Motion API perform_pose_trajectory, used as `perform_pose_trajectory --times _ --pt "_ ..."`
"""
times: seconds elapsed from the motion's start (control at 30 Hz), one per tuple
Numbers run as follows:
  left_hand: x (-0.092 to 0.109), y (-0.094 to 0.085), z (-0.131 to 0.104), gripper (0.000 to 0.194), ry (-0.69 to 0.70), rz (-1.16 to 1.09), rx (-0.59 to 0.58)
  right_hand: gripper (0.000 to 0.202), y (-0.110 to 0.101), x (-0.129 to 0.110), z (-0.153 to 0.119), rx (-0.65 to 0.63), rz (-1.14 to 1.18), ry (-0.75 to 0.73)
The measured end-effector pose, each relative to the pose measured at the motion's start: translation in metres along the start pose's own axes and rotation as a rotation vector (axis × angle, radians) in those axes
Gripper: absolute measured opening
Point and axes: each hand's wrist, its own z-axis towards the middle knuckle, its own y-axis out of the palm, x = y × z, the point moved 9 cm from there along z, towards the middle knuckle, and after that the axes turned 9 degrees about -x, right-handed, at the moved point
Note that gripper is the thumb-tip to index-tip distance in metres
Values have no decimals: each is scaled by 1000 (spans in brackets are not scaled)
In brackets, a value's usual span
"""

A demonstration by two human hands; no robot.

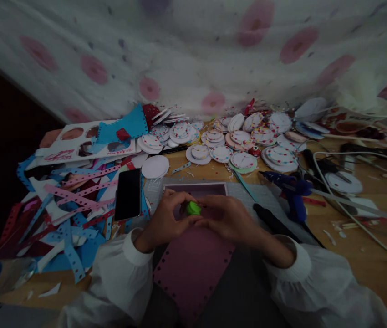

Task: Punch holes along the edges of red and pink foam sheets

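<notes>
In the middle of the head view, my left hand (170,216) and my right hand (226,214) meet with fingertips touching around a small bright green object (193,208). Its kind is unclear, and fingers cover part of it. Both hands are closed, with thumbs below and fingers above it. Under them lies a pink sheet (193,269) with dark punched holes along its edges, its lower corner pointing toward me. Just behind my hands is a shallow, pale-rimmed tray or box (196,186), partly hidden by them.
Left are a black phone (128,195) and a heap of punched paper strips (77,200). Stacks of decorated white discs (244,159) line the back. To the right lie a blue glue gun (291,187), a black-handled tool (272,221) and a white cable (337,200).
</notes>
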Motion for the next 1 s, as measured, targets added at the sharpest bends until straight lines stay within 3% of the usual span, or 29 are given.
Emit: perform_pose_trajectory --times 0.23,0.37,0.47,0.73,0.83,1.0 --pt "1 -2 -2 27 33 -105 -48 48 -2 -4 0 -110 -56 -23" --pt "0 -8 -5 34 30 -151 -42 22 1 2 0 -162 -174 16" --pt "-1 -13 -7 36 21 -72 -38 28 5 2 1 -198 -193 -1" --pt "-23 -23 -8 44 20 121 -43 23 3 2 0 -179 -188 -7" --pt "-26 -24 -9 39 -11 78 -70 25 5 3 1 -190 -181 6" --pt "-15 -22 -9 35 -11 -77 -142 29 2 8 1 -167 -99 37"
